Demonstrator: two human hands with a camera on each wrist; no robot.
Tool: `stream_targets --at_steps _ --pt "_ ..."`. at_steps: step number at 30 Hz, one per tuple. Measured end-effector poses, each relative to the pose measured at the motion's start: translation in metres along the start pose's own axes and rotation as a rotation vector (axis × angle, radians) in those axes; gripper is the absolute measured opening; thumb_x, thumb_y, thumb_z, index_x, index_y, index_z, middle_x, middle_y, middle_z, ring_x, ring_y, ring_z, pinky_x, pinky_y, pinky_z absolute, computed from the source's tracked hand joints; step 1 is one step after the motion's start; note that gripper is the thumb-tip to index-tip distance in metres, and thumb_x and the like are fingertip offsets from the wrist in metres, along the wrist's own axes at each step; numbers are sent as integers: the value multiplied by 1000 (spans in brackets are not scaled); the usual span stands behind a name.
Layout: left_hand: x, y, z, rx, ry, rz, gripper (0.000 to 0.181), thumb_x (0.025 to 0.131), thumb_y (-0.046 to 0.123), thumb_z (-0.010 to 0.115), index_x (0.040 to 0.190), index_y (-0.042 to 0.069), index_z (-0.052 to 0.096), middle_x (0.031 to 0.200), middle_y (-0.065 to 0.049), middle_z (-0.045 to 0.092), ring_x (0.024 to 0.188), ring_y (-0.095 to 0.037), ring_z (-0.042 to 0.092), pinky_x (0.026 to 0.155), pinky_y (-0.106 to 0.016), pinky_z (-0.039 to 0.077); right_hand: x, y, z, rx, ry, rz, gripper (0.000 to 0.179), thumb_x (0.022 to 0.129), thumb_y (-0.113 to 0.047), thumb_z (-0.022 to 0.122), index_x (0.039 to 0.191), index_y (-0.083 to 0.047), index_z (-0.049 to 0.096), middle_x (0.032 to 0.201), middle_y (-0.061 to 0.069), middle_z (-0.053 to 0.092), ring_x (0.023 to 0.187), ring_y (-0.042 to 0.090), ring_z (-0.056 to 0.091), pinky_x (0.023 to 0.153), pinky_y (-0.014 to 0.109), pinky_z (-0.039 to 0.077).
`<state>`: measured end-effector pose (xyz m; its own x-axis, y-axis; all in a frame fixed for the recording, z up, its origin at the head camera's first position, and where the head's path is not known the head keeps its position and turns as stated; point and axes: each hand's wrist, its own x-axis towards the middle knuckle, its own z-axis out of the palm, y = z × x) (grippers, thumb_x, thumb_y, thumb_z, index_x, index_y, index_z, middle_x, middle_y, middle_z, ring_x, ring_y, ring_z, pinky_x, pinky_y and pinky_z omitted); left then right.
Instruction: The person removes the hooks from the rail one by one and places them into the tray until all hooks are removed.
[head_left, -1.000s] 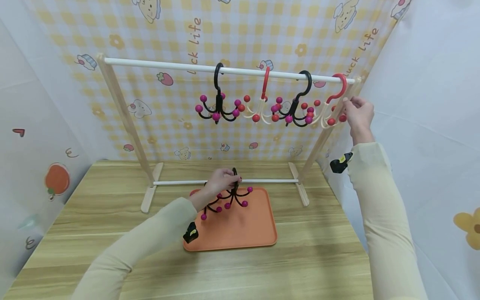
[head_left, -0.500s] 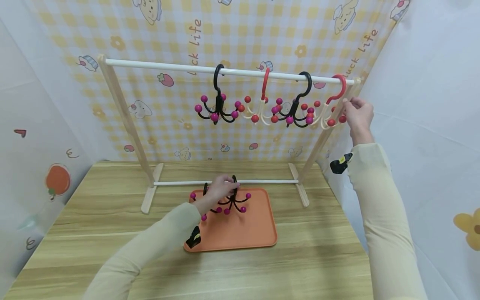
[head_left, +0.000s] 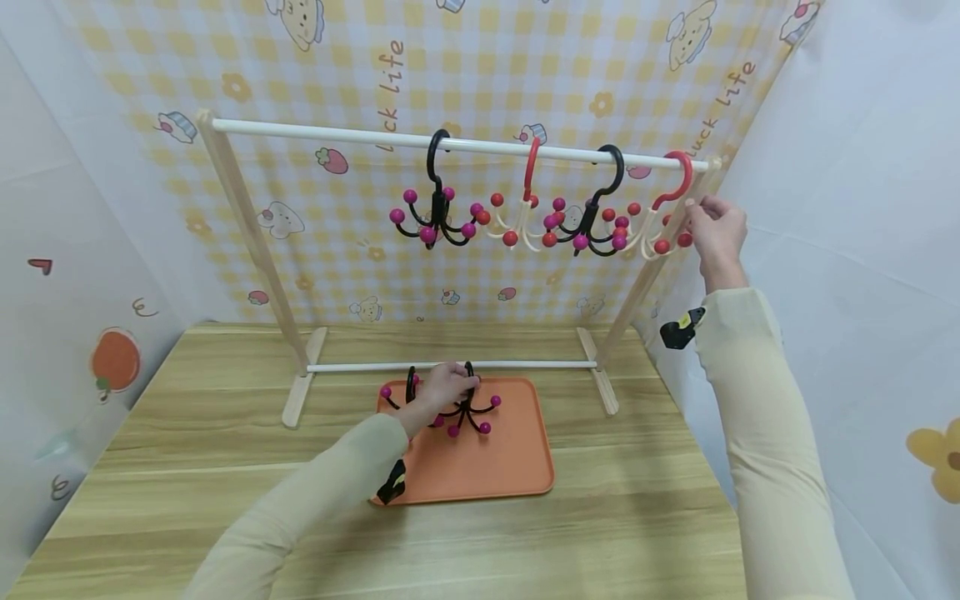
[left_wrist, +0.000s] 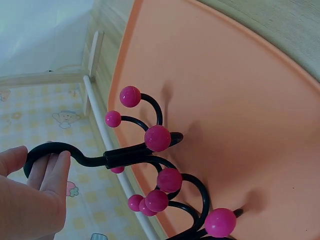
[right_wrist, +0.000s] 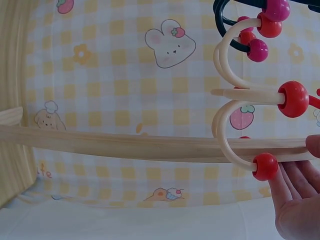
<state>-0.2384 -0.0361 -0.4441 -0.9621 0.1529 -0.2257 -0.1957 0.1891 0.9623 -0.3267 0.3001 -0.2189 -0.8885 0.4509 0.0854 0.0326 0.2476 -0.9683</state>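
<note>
My left hand (head_left: 447, 386) holds the hook of a black multi-arm hanger (left_wrist: 127, 157) whose arms end in magenta balls. It stands about upright over the orange tray (head_left: 517, 467); I cannot tell whether it touches the tray. A second black hanger (head_left: 411, 387) with magenta balls is in the tray, partly hidden by my left hand and wrist. High on the right, my right hand (head_left: 720, 235) grips the rack's wooden post (right_wrist: 125, 145) between thumb and fingers. Beside that hand hangs a cream hanger (right_wrist: 250, 95) with a red hook and red balls.
A white rail (head_left: 322, 133) crosses the top of the rack. From it also hang a black hanger (head_left: 438, 208), a cream-and-red hanger (head_left: 524, 217) and another black hanger (head_left: 588, 218). The lower white bar (head_left: 540, 364) runs behind the tray on the wooden table (head_left: 637, 517).
My left hand has lowered the black hanger a little toward the tray. More of the second black hanger's hook shows now. The right hand stays on the post.
</note>
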Motion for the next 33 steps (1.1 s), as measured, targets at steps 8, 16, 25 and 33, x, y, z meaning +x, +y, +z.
stream_targets --at_steps 8,16,25,33 --pt "0 -2 2 -11 19 1 16 84 8 59 91 -4 52 92 -19 63 85 -29 60 81 -44 46 -1 0 0 -4 2 0 47 87 -36 52 129 -16 46 129 3 45 112 17 44 97 28 33" --pt "-2 -4 0 27 8 8 25 85 13 60 100 -5 53 93 -17 63 88 -29 59 81 -45 45 -1 -1 0 -2 2 -2 47 87 -36 52 130 -16 45 129 3 45 112 17 44 97 28 33" --pt "-13 4 -6 201 18 57 35 86 21 59 109 -4 54 100 -15 61 95 -29 55 77 -41 47 -2 0 2 1 16 -8 46 88 -33 52 130 -14 45 128 5 46 111 16 45 95 27 35" --pt "-22 21 -22 299 80 123 30 85 22 60 105 -1 59 101 -17 61 93 -26 57 73 -39 49 -2 0 1 -6 18 -2 48 88 -34 51 131 -14 43 131 4 43 112 16 45 97 28 33"
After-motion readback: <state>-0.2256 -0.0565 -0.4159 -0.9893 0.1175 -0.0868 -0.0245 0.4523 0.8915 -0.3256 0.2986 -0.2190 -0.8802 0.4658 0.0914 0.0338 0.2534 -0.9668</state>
